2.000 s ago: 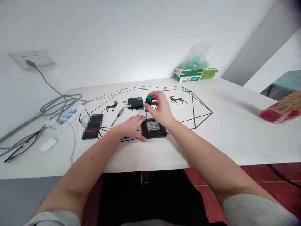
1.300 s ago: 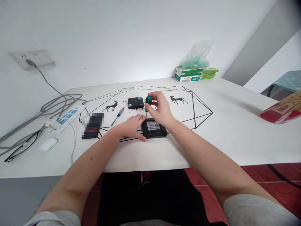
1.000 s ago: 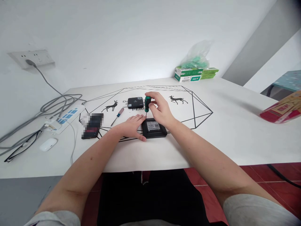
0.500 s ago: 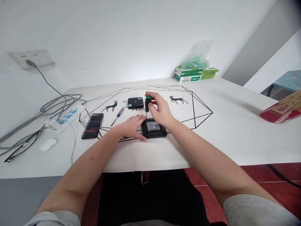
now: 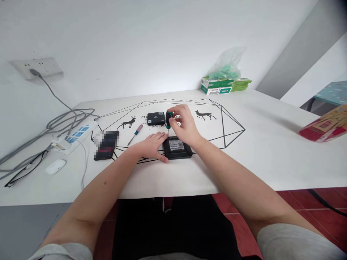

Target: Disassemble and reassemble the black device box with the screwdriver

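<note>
A flat black case [image 5: 177, 153] with a white label lies on the table close to its front edge. My left hand [image 5: 153, 146] rests against the left side of this case, palm down, fingers spread. In my right hand [image 5: 184, 124] is a green-and-black screwdriver [image 5: 168, 119], held upright between thumb and fingers. Its tip meets the upper left corner of the case. Behind it sits a second black box [image 5: 156, 118] with small stickers. Another screwdriver [image 5: 135, 134], pink and blue, lies left of that box.
To the left are a phone [image 5: 108, 145], a white earbud case [image 5: 55, 166], glasses [image 5: 26, 168], and a power strip [image 5: 78, 135] with grey cables. Green boxes [image 5: 217, 86] under a plastic bag stand at the back; a red-and-yellow package [image 5: 325, 124] is far right.
The top of the screwdriver and the fingers of my right hand have shifted slightly left. My left hand and the case have stayed in place.
</note>
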`<state>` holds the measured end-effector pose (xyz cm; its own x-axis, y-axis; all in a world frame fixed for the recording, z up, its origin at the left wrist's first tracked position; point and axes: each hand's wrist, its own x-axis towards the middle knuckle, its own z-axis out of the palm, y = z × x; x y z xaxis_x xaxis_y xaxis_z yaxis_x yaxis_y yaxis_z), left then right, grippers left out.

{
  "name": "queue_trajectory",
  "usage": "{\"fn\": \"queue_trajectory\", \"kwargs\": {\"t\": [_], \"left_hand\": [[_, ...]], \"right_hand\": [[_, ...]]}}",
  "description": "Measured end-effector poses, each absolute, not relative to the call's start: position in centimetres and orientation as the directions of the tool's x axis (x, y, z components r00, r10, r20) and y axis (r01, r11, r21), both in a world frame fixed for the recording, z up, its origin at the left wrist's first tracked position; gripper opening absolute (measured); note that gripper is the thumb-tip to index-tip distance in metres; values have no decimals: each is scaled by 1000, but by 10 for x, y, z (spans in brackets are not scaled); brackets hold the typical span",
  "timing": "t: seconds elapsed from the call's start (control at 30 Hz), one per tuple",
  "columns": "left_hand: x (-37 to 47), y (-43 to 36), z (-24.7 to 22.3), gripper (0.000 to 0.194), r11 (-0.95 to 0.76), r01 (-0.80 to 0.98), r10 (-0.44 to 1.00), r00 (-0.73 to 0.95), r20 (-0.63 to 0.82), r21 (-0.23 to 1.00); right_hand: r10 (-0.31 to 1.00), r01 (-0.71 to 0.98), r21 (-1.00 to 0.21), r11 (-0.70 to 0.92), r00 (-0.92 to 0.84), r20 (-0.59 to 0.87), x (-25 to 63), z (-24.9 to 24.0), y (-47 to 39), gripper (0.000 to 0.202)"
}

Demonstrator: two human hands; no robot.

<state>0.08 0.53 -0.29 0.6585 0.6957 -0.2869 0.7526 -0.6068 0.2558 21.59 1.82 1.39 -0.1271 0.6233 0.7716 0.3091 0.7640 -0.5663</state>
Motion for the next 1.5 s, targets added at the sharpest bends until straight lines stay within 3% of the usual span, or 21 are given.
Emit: {"fn": "queue_trajectory", "kwargs": {"t": [0.43,0.63,0.93,1.5], "left_hand": [[2,6,-2,154,-603,754,694,657,-293,262],[0,7,-6,153,-609,750,695,662,-281,259],[2,5,-1,153,-605,755,694,656,-296,254],[2,5,-2,153,-606,753,697,658,-285,255]], "right_hand": [[642,275,-594,756,-135,755,214,7,21,49],[588,333,-512,792,-187,787,217,13,19,42],[603,353,-522,776,-176,778,217,11,22,54],[612,349,-545,762,-112,783,218,12,22,45]]}}
